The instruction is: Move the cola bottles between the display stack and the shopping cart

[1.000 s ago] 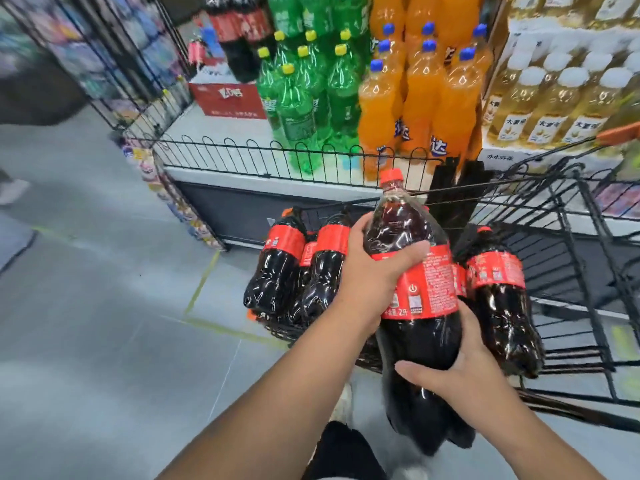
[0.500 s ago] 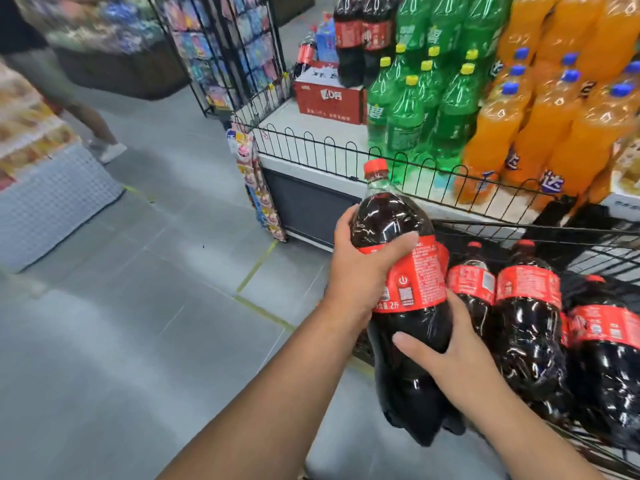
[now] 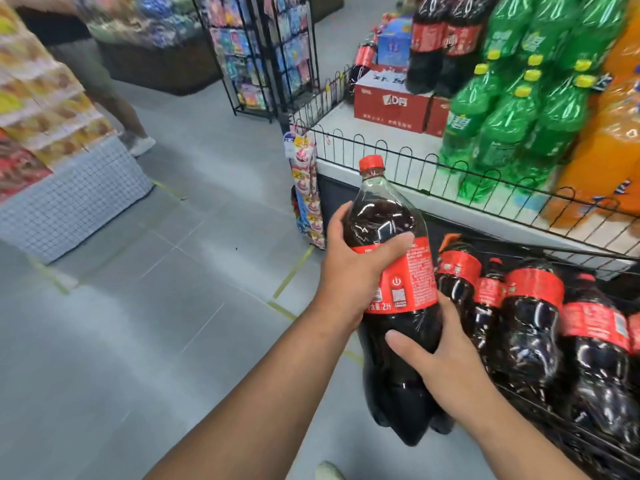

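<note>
Grey tiled floor (image 3: 138, 341) lies right under the load, and that is the first worry. The cola bottle (image 3: 405, 282) hangs in the air above it, outside the shopping cart (image 3: 540, 415), cap up and leaning slightly. The left hand (image 3: 349, 271) grips its shoulder, thumb across the top of the red label. The right hand (image 3: 446, 362) cups the dark lower body from the cart side, its fingers (image 3: 408, 344) curled round the bottle. Both hands are taken (so neither could catch a slip). The plastic looks glossy and the bottle full, so probably heavy. A loosened grip could send it down near the person's shoe (image 3: 329, 471), to burst or roll.

Just beside the right hand, the cart's bottles (image 3: 533, 323) lie packed, leaning on one another. The held bottle's base could knock them or snag the cart's wire rim.

Further off runs the counter (image 3: 374, 136) with a low wire fence (image 3: 415, 168) along its edge. A bottle carried too low could catch those loops and tip. Behind the fence crowd green bottles (image 3: 502, 116) and orange bottles (image 3: 606, 150). The display stack (image 3: 440, 39) of cola rises at the far end by a red carton (image 3: 391, 102). A careless set-down there could topple neighbours.

Farthest, another person (image 3: 104, 81) is in the aisle, well apart; a wide turn could meet them.
</note>
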`<state>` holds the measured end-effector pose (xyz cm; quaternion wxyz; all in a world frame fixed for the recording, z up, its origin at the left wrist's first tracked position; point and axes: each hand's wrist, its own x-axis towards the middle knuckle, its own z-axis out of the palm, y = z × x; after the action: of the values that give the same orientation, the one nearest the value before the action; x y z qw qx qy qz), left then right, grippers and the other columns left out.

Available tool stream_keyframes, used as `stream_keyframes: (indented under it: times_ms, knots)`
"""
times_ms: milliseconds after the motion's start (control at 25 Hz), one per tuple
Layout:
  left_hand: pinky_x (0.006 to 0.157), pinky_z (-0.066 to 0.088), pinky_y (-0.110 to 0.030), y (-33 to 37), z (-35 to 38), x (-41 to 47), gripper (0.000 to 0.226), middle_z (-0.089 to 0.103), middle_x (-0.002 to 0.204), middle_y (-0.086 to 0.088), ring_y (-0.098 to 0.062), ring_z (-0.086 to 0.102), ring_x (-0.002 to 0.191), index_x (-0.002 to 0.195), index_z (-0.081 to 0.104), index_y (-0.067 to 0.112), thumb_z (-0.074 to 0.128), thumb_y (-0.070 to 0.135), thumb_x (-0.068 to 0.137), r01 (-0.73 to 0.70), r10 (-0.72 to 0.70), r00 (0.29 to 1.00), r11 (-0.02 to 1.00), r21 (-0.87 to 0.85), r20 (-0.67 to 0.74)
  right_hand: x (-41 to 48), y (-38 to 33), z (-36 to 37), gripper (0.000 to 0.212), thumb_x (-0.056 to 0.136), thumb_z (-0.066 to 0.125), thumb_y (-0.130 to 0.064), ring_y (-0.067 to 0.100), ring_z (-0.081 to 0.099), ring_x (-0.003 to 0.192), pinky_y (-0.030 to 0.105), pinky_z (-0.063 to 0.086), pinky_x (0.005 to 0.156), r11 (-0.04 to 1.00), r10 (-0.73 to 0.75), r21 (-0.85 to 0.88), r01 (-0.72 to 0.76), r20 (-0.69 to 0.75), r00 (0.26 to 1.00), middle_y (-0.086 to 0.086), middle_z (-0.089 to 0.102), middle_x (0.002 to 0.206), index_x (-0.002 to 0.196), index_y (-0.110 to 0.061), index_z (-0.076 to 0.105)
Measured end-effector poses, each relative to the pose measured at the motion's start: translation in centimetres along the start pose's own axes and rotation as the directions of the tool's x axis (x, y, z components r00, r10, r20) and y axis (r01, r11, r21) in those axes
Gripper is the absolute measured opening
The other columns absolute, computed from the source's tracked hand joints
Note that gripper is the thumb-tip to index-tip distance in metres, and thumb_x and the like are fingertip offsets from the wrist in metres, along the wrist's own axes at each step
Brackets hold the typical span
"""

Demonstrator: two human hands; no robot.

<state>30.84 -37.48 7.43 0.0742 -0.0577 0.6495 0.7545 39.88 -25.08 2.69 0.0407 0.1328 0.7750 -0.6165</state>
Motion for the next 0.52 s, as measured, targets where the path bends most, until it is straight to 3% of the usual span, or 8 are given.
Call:
stream_keyframes:
  times_ms: [280, 520]
  knots:
    - [0.085, 0.063, -0.043, 1.3, -5.6, 5.8, 0.079, 0.07, 0.12, 0.002, -0.021, 0.075, 0.098, 0.139, 0.046, 0.038, 0.09, 0.021, 0.076, 0.025, -0.025, 0.998, 1.0, 0.001, -0.058, 5.4, -2.3, 5.4, 0.082, 0.067, 0.081, -0.046, -0.012, 0.057, 0.098, 0.01, 0.041, 0.076, 0.999, -0.016, -0.038, 0.019, 0.064, 0.998, -0.023, 0.062, 0.113, 0.135, -0.047, 0.035]
    - [0.089, 0.062, -0.046, 2.8, -7.6, 12.6, 0.081, 0.07, 0.121, 0.002, -0.021, 0.074, 0.102, 0.14, 0.044, 0.039, 0.09, 0.021, 0.076, -0.024, 0.022, 0.988, 1.0, -0.009, -0.151, 13.1, -4.8, 7.5, 0.074, 0.066, 0.079, -0.042, -0.025, 0.055, 0.087, 0.001, 0.042, 0.067, 0.999, -0.047, 0.001, 0.047, 0.148, 0.988, -0.028, 0.059, 0.11, 0.124, -0.05, 0.034]
